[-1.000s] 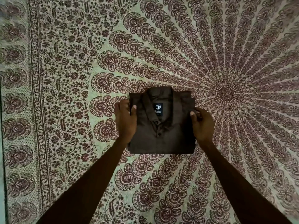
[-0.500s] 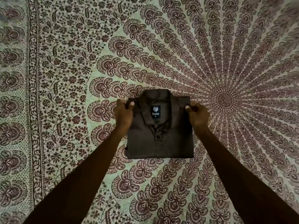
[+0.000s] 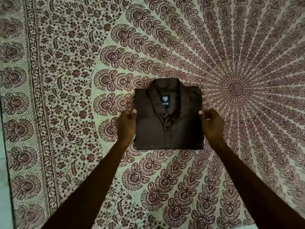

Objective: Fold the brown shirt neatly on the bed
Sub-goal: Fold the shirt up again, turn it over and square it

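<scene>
flanking the shirt (image 3: 166, 129): left hand (image 3: 126, 125) at its left edge, right hand (image 3: 212, 124) at its right edge. fingers (image 3: 211, 114) loosely curled; whether either grips cloth cannot be told. shirt lies folded flat on the sheet (image 3: 66, 96).

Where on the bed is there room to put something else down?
Bare bedspread lies past the far edge of the brown shirt, out left toward the striped border, and right over the round pattern centre. It is crowded beside the shirt, where the left hand and right hand sit, and nearer, under both forearms.
</scene>
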